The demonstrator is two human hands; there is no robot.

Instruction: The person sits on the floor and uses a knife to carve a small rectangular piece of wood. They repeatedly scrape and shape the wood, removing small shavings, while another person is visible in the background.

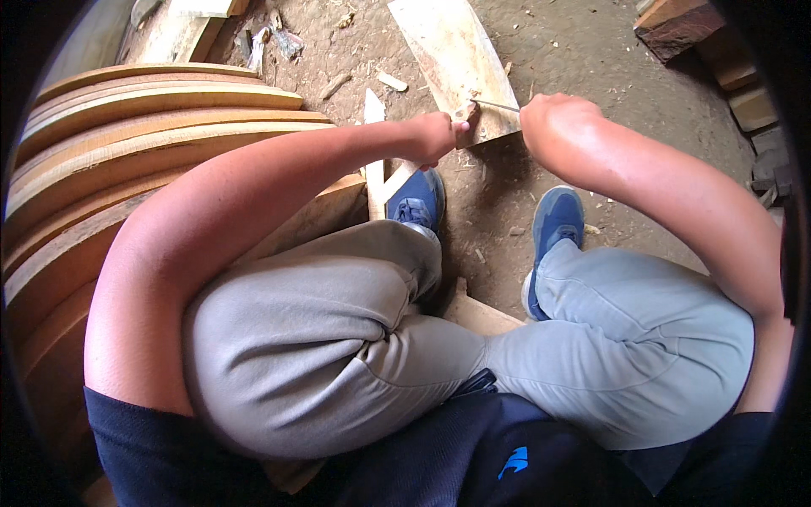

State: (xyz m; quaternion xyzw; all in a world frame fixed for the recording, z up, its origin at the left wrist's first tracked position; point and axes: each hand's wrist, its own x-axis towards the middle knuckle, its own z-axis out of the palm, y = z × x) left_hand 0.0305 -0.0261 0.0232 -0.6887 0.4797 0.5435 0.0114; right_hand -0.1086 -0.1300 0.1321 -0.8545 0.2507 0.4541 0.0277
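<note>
My left hand [432,140] is closed round a narrow, pale wooden strip [400,179], which runs down toward my left shoe. The strip's upper end lies over the near end of a flat wooden board [441,51] on the ground. My right hand [559,127] grips a thin metal tool [498,106] whose handle is hidden in my fist. The tool's shaft points left, and its tip meets the work close to my left fingers. A small dark brown patch shows beside the tip; I cannot tell what it is.
Long curved planks [169,127] are stacked on the left. Another light wood piece [374,160] stands beside my left shoe [416,201]. My right shoe [557,221] rests on the dirt floor [481,220]. Wood blocks [676,25] lie at the upper right, with chips scattered about.
</note>
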